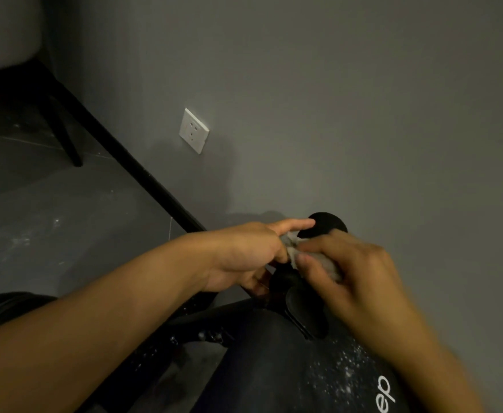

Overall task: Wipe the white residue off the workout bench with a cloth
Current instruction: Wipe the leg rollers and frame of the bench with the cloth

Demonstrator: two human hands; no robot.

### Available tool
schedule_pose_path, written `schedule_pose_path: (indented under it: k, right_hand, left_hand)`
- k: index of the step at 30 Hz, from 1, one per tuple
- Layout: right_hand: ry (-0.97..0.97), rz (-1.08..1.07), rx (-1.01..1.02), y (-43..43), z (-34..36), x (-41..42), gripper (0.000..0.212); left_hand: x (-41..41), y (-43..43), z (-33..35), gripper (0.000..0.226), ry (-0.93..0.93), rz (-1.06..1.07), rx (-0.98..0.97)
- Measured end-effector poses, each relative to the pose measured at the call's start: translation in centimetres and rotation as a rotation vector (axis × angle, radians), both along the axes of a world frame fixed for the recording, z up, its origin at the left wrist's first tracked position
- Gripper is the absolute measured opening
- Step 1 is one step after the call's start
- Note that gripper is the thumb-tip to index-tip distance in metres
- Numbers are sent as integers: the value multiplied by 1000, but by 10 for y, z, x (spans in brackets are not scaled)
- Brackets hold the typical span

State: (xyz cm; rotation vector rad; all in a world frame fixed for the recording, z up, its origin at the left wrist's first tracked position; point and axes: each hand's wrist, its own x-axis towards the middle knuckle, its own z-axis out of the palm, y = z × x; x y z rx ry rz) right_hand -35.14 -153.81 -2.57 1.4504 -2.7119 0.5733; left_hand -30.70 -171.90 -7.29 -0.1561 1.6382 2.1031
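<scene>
Grey-white fabric, the cloth (326, 268), was bunched between both hands over the far end of the bench (318, 383). The left hand (244, 254) pinched one end; the right hand (360, 278) gripped the rest. We judged it light, limp, best held wadded.

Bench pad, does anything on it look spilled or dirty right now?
Yes: white specks are scattered over the dark bench pad beside its printed letters, with more on the black frame. They look like spilled powder. The cloth, held by the left hand and right hand, is not on the specks.
</scene>
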Motion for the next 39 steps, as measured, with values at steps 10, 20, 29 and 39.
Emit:
schedule_pose_path:
  k: [10,20,29,39]
  right_hand:
    - [-11,-202,-239,13,-19,-10,9]
    - [-217,-229,-497,23,-37,27,7]
    - [-56,-400,-428,14,-38,-44,11]
    - [-213,-181,-331,23,-24,30,20]
  left_hand:
    - [-2,1,-2,70,-22,16,-5]
    - [2,1,0,68,-3,5,-34]
    - [4,4,7,69,-10,9,-21]
    - [7,2,6,67,22,-6,-26]
